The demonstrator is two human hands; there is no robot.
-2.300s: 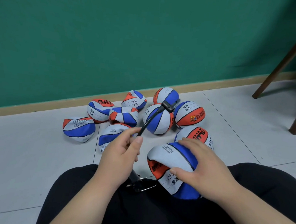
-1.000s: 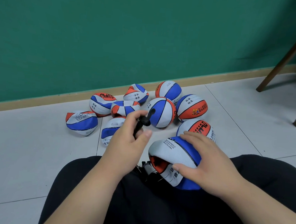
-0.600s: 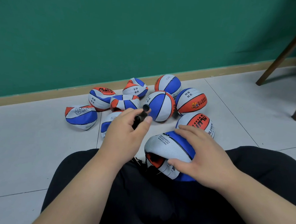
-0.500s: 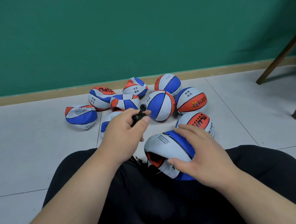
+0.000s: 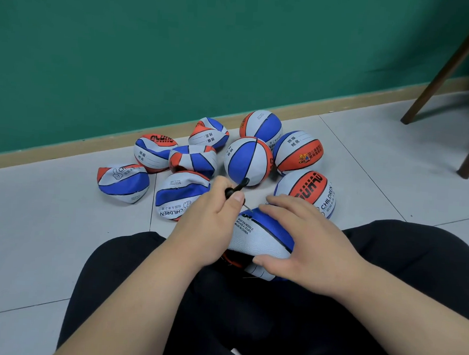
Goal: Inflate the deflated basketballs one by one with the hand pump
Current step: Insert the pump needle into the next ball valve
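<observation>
Nearest, a black-trousered lap (image 5: 247,315). On it lies a caved-in white, blue and orange pebbled rubber basketball (image 5: 262,235), print side up, its near underside folded inward. The right hand (image 5: 306,245) clasps it from the right, thumb on the near white panel, fingers draped over the far blue one. The left hand (image 5: 211,222) sits just left of it, fingers pinched round the black plastic needle fitting (image 5: 235,189); the pump body is hidden. A thin metal needle (image 5: 247,207) slants down and rightward from the fitting, its tip at the basketball's top edge; contact cannot be made out. No valve hole shows, so it is probably under the tip. The push likely runs along the needle's axis. Beyond, on the grey tiled floor (image 5: 46,234), matching balls (image 5: 247,161) cluster, some round, some flattened, before a green wall (image 5: 153,49).
</observation>
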